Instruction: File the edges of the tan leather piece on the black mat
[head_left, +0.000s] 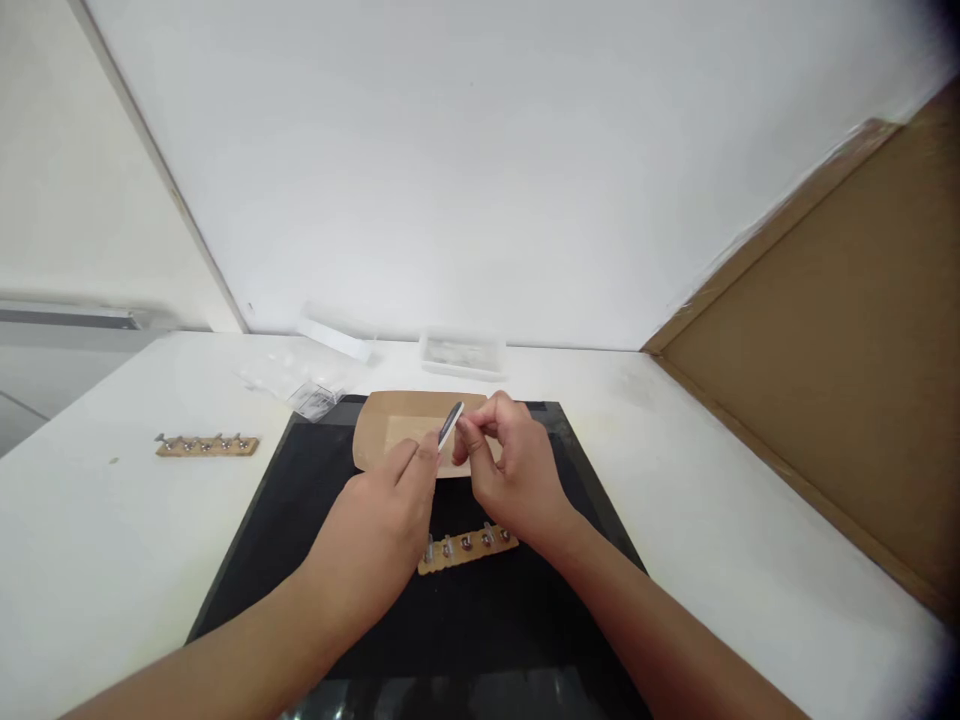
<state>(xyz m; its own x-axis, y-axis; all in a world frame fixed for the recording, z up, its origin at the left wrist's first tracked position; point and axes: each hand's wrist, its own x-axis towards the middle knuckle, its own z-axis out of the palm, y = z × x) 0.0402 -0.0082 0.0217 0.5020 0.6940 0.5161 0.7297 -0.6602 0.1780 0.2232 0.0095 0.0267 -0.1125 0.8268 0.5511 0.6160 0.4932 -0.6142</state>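
My left hand [390, 505] is closed around a slim flat stick [451, 424] with a dark face, a white edge and a rounded end, pointing up and to the right. Close to that end, my right hand [514, 460] has thumb and index finger pinched together; whatever sits between them is too small to make out. Behind both hands lies a brown paper tray [373, 432], partly covered by them. Below them, a wooden strip [466, 549] bearing several small metal pegs, some with clear pieces on them, rests on a black mat [480, 630].
Another pegged wooden strip [206, 446] lies on the white table [97, 560] at left. Toward the back are a clear plastic bag [300, 380], a white strip [335, 339] and a clear plastic box [462, 355]. A cardboard panel [825, 330] stands at right.
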